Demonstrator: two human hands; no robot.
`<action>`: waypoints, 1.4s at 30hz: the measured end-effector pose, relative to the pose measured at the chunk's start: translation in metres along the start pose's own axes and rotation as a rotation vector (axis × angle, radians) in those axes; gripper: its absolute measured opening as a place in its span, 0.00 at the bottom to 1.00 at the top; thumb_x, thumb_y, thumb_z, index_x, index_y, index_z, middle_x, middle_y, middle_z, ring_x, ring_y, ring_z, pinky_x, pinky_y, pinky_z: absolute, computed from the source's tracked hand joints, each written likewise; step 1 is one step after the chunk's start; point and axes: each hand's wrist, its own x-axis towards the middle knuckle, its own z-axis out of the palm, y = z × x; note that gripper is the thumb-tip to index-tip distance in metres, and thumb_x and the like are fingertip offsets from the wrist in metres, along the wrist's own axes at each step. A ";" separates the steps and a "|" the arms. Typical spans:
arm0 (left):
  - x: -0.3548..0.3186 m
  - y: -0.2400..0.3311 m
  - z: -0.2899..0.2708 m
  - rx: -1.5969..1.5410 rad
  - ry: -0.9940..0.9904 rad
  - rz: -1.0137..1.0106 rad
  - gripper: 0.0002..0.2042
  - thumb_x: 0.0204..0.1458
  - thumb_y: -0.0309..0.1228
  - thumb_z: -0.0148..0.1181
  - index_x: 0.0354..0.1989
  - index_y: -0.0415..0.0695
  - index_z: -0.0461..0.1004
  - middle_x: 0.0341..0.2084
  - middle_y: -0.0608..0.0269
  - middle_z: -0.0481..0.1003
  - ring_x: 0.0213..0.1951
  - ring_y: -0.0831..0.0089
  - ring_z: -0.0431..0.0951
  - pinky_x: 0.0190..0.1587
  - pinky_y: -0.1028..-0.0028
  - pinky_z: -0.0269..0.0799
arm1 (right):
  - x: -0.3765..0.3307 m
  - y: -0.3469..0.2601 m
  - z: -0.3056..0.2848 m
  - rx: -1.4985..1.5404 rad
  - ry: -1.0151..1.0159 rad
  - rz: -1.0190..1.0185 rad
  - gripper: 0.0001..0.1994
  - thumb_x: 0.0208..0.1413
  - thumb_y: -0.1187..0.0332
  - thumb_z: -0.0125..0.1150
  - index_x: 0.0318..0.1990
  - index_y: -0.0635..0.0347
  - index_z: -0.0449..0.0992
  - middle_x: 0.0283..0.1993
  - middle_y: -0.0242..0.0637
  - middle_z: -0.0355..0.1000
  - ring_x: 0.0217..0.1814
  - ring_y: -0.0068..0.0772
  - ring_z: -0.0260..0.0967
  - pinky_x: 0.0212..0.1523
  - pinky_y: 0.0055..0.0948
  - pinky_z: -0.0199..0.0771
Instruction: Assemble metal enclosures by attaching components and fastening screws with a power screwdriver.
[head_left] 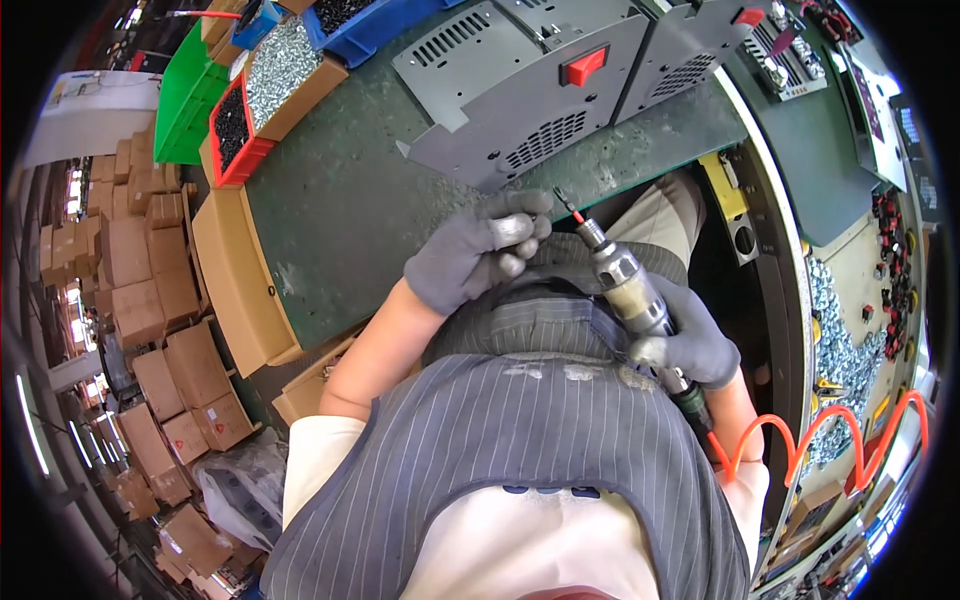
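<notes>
My right hand (703, 342), in a grey glove, is wrapped round a pneumatic screwdriver (628, 290). The tool points up and to the left, and its thin dark bit (566, 203) ends close to my left fingertips. My left hand (470, 250), gloved too, has its fingers curled and the thumb pressed against them; whatever they may hold is hidden. Just beyond both hands, a grey sheet-metal housing (480, 140) with a red rocker switch (584, 67) and vent holes stands on the dark green worktop (330, 220). A second, similar housing (690, 55) adjoins it on the right.
At the far left of the worktop are a red bin (243, 150) of black screws, a cardboard box (312, 100) of silver screws and a green bin (190, 105). A red coiled air hose (790, 440) trails right from the tool. Several cartons (130, 250) are stacked at left.
</notes>
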 end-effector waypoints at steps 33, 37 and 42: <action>-0.024 0.036 0.021 1.492 0.649 0.334 0.20 0.40 0.51 0.64 0.33 0.47 0.78 0.23 0.62 0.75 0.25 0.70 0.76 0.30 0.72 0.70 | 0.013 0.011 -0.031 -0.186 0.165 -0.034 0.33 0.35 0.59 0.72 0.50 0.64 0.67 0.35 0.37 0.70 0.37 0.28 0.67 0.42 0.29 0.67; -0.014 0.044 0.005 1.578 0.645 0.680 0.30 0.36 0.51 0.68 0.43 0.39 0.73 0.36 0.57 0.74 0.35 0.66 0.75 0.37 0.70 0.71 | 0.021 0.009 -0.029 -0.176 0.172 -0.046 0.32 0.35 0.60 0.71 0.50 0.65 0.67 0.35 0.37 0.70 0.37 0.28 0.66 0.42 0.29 0.66; 0.017 0.050 0.004 1.384 0.184 0.747 0.26 0.45 0.41 0.64 0.48 0.37 0.68 0.39 0.54 0.74 0.42 0.65 0.74 0.45 0.68 0.69 | 0.023 0.000 -0.027 -0.028 0.161 0.054 0.37 0.33 0.58 0.72 0.52 0.69 0.65 0.42 0.35 0.69 0.44 0.25 0.64 0.50 0.25 0.61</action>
